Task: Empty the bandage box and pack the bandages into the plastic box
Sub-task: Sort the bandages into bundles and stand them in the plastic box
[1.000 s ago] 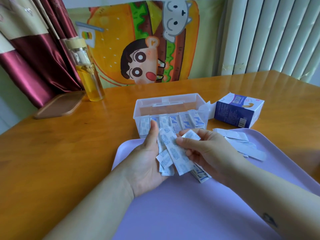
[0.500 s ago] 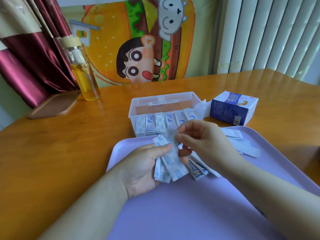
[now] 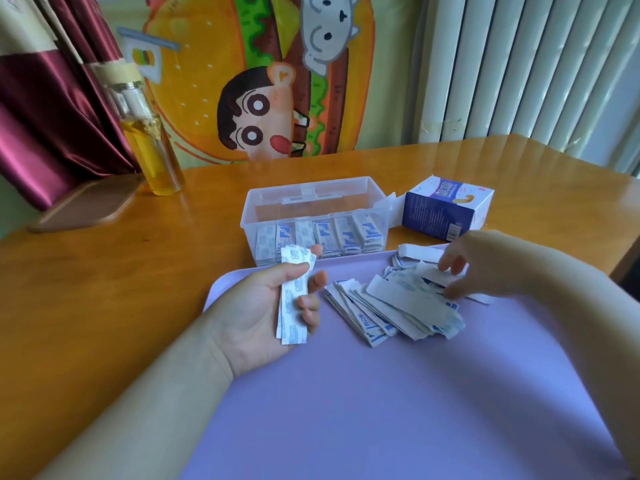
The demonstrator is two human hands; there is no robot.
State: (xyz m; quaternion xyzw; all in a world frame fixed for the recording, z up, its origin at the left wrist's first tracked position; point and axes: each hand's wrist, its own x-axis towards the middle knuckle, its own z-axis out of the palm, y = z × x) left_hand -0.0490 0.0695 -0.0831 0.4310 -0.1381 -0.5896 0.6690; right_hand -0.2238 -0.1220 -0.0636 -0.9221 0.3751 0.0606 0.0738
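Bandages (image 3: 292,299) sit as a squared stack clamped in left grip (image 3: 263,317), thumb over fingers, probably kept aligned for slotting into plastic box (image 3: 379,206) just beyond that grip, while right grip (image 3: 485,268) reaches onto loose pile (image 3: 398,306) between both grips, blurred, can't tell if pinching.

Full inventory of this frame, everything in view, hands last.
table: one, orange wood, under all items
tray: one, lilac, near edge of table
plastic box: one, clear, beyond the tray
packed bandages: one row, white-blue, upright inside plastic box
bandage box: one, blue-white, right of plastic box
loose bandages: one pile, white-blue, on tray
bottle: one, glass, yellow liquid, far left
board: one, brown, beside bottle
cartoon backdrop: one, orange, behind table
left hand: grips held bandages, a few, white-blue
right hand: fingertips on loose bandages, grip unclear
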